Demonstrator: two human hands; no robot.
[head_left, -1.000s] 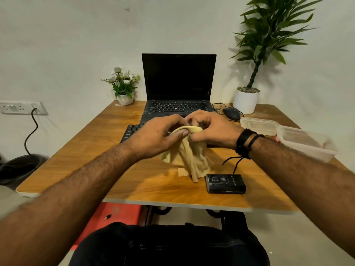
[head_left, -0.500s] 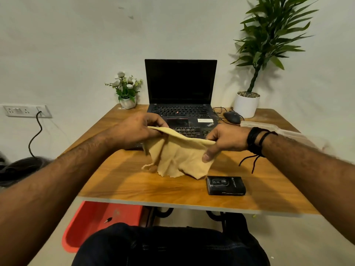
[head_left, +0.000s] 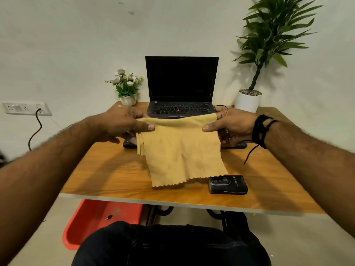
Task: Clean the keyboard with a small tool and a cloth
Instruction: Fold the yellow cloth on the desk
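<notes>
Both hands are up over the desk, and the left hand and right hand each pinch a top corner of the yellow cloth, thumbs in front, stretching it flat. It hangs like a curtain, its lower edge down at the desk beside a small black case. The risk, I'd say: that edge could drag the case off. The keyboard lies behind the cloth, only its ends peeking out, in front of the laptop.
</notes>
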